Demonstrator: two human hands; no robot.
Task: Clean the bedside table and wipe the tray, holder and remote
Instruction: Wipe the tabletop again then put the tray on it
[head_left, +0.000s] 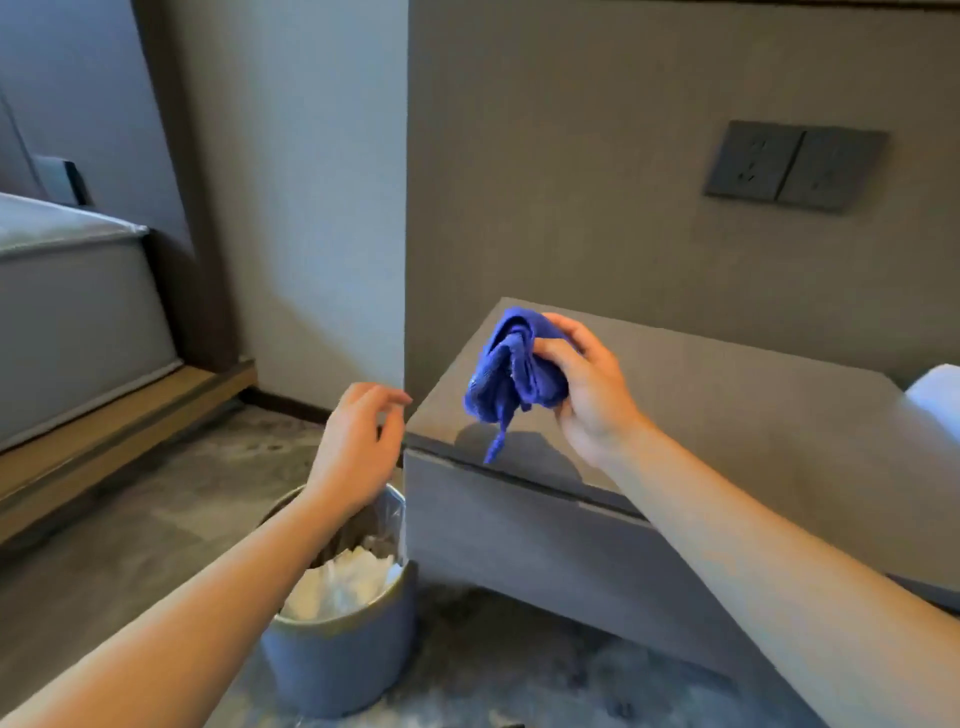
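Gripping crumpled blue cloth, right hand

The cloth is bright blue, the bedside table plain grey-brown, the waste bin blue-grey, the socket plate dark grey.

A grey waste bin (lined, holding white crumpled paper) stands on the floor. Twin dark sockets sit on the wall.
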